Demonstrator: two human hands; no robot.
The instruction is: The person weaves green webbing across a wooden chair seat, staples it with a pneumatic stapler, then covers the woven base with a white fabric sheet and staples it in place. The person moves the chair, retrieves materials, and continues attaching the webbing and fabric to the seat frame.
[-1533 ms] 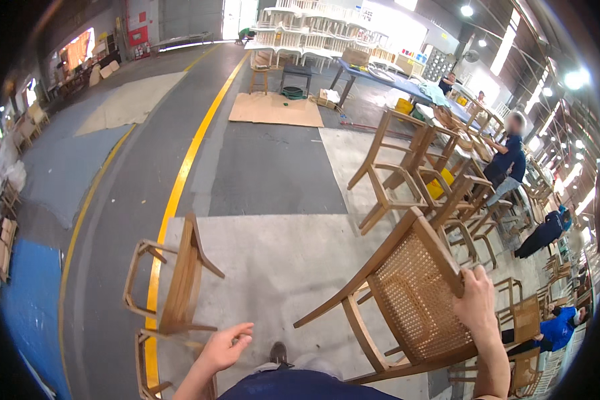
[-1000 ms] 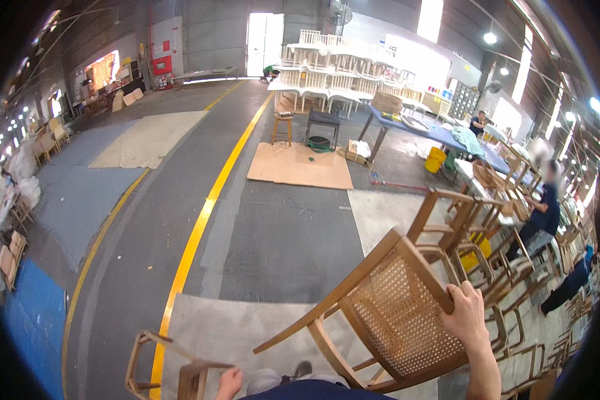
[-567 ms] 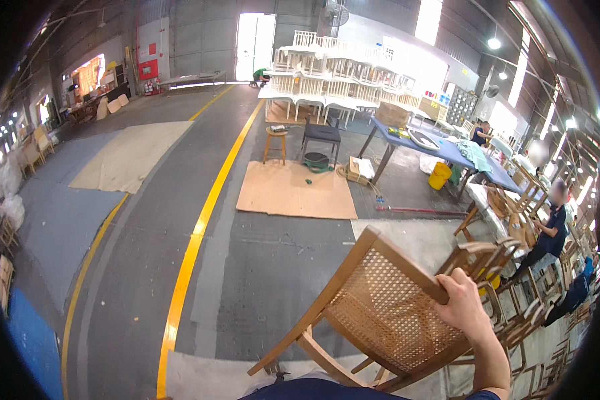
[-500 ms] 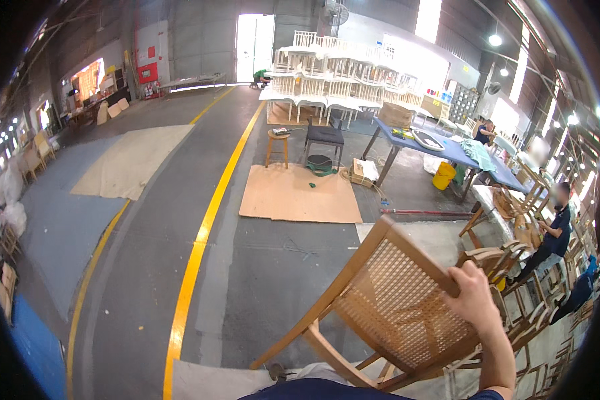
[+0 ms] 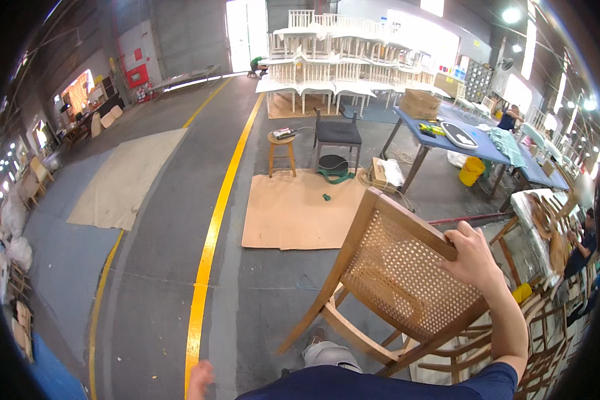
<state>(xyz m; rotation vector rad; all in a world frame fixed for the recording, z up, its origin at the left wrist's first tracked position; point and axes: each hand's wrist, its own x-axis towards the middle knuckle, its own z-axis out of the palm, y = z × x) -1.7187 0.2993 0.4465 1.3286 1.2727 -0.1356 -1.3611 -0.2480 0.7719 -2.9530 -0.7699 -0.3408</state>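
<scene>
My right hand (image 5: 472, 257) is closed round the top rail of a wooden chair (image 5: 357, 257) with a woven cane back. The chair leans in front of me on the right, its legs toward my feet, and its seat is mostly hidden behind the back. At the lower edge, left of my body, my left hand (image 5: 201, 375) hangs over the floor by the yellow line, away from the chair. It is small and smeared, so its fingers do not show clearly.
A cardboard sheet (image 5: 293, 213) lies ahead, with a round stool (image 5: 281, 141) and a dark-seated chair (image 5: 338, 130) at its far edge. White chairs (image 5: 340, 73) are stacked behind. On the right are a blue table (image 5: 440, 137), a yellow bucket (image 5: 471, 171), wooden chair frames and co-workers.
I have moved forward, and the cardboard and stool appear nearer. The cane-backed chair has come along in my right hand. My left hand has entered at the lower edge.
</scene>
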